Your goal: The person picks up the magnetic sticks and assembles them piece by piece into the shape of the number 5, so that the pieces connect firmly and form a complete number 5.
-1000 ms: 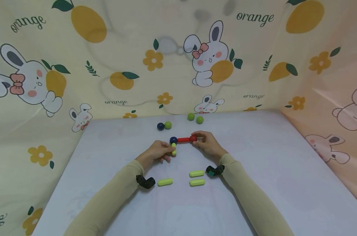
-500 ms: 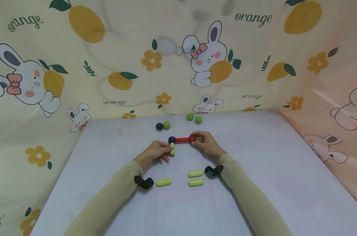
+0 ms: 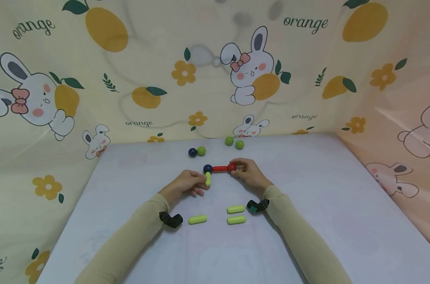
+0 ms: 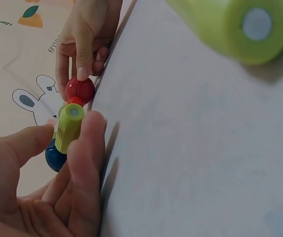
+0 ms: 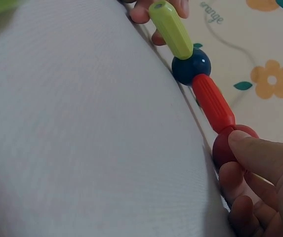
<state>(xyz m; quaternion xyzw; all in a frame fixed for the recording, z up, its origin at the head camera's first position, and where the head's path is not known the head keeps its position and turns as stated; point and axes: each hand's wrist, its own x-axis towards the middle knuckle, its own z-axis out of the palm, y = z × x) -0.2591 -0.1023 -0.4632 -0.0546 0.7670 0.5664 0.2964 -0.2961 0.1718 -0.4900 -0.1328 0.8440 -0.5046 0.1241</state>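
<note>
My right hand pinches a red ball between thumb and fingers. A red rod joins it to a dark blue ball. A yellow-green rod sticks out from the blue ball toward the near side, at an angle to the red rod. Around that rod's free end lies my left hand. Its thumb and fingers are loosely spread beside the rod, and the left wrist view shows a slight gap at the thumb. A pale round disc shows in the rod's end.
Nearer me lie three loose yellow-green rods, one on the left and two on the right. Farther back, a dark blue ball touches a green ball. Two more green balls rest near the patterned backdrop.
My left thumb and fingers have eased slightly left off the yellow-green rod, so more of it shows. My right hand still pinches the red ball.
</note>
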